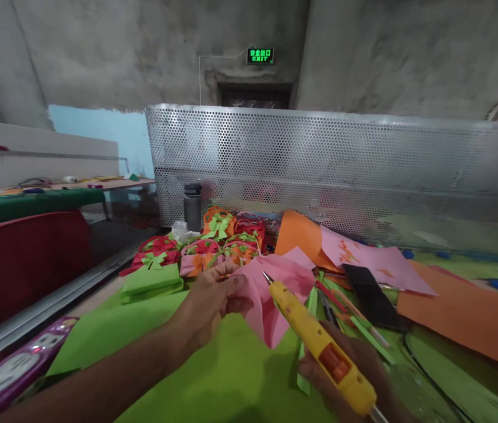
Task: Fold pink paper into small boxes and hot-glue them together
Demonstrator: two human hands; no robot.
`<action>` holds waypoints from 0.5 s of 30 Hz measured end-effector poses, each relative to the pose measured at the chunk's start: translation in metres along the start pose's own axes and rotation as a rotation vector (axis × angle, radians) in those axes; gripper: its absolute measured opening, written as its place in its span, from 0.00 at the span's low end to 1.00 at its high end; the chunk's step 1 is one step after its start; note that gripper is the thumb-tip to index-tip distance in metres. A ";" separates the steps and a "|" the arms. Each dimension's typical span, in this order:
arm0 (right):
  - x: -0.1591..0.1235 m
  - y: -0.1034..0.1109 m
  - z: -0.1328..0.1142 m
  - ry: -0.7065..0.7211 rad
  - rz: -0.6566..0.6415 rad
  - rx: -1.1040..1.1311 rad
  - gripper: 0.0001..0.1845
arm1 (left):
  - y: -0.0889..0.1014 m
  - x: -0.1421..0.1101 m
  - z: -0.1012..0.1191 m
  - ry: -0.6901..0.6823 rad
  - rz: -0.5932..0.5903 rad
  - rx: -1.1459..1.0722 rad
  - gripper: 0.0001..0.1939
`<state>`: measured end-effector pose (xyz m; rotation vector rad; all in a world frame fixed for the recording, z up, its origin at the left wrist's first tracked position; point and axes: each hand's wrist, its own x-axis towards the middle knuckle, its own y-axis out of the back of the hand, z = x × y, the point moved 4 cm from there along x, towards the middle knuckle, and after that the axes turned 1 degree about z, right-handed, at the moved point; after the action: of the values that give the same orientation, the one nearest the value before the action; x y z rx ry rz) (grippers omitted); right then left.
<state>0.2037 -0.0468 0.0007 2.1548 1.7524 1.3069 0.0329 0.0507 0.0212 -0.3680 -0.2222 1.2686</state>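
Note:
My left hand (207, 302) pinches the left edge of a folded pink felt sheet (270, 294), which stands up in loose folds over the green surface. In my right hand (350, 370) is a yellow glue gun (319, 341) with a pointed metal nozzle and an orange part in its body. The nozzle points up and left, in front of the pink sheet; whether it touches the felt I cannot tell. The fingers of my right hand are partly hidden behind the glue gun. Beyond my left hand sit small felt bags (200, 255) with green and orange bows.
A folded green felt stack (151, 282) lies at left, near a purple patterned case (19, 364). To the right are a black phone (372, 294), felt strips, pens and orange sheets (464, 311). A dark bottle (193, 208) stands before a perforated metal screen (319, 158).

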 end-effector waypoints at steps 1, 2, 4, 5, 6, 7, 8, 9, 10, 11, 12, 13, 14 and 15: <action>0.000 -0.001 0.000 0.023 -0.028 -0.010 0.09 | 0.000 -0.002 0.000 -0.014 0.001 -0.016 0.10; 0.000 -0.002 0.001 0.047 -0.040 -0.029 0.08 | -0.001 -0.003 -0.001 -0.020 -0.009 -0.026 0.09; 0.000 -0.002 0.001 0.081 -0.038 -0.080 0.08 | -0.003 -0.005 -0.003 -0.017 -0.050 -0.025 0.09; 0.000 -0.002 0.001 0.088 -0.036 -0.095 0.09 | -0.005 -0.006 -0.004 -0.009 -0.076 -0.019 0.08; 0.000 -0.002 0.000 0.098 -0.033 -0.105 0.10 | -0.006 -0.008 -0.005 -0.002 -0.099 -0.014 0.08; 0.000 -0.002 -0.002 0.110 -0.029 -0.113 0.12 | -0.007 -0.009 -0.006 0.003 -0.115 -0.011 0.07; 0.001 -0.002 -0.003 0.125 -0.023 -0.121 0.13 | -0.008 -0.010 -0.006 0.004 -0.123 -0.011 0.07; 0.001 -0.002 -0.005 0.140 -0.017 -0.129 0.14 | -0.009 -0.011 -0.006 0.004 -0.123 -0.011 0.07; 0.001 -0.002 -0.007 0.155 -0.011 -0.141 0.15 | -0.009 -0.012 -0.006 0.005 -0.121 -0.009 0.08; 0.000 -0.001 -0.009 0.166 -0.004 -0.157 0.15 | -0.010 -0.013 -0.005 0.007 -0.121 -0.004 0.08; 0.000 -0.001 -0.009 0.170 0.000 -0.176 0.15 | -0.010 -0.014 -0.005 0.009 -0.121 0.000 0.09; 0.000 -0.002 -0.009 0.165 0.000 -0.195 0.14 | -0.011 -0.015 -0.005 0.013 -0.123 0.004 0.09; -0.001 -0.002 -0.008 0.155 -0.003 -0.214 0.14 | -0.011 -0.015 -0.005 0.016 -0.127 0.006 0.09; -0.001 -0.002 -0.007 0.144 -0.006 -0.233 0.13 | -0.012 -0.016 -0.006 0.019 -0.135 0.005 0.10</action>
<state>0.1973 -0.0500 0.0036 1.9722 1.5593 1.6114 0.0408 0.0318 0.0212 -0.3547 -0.2239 1.1320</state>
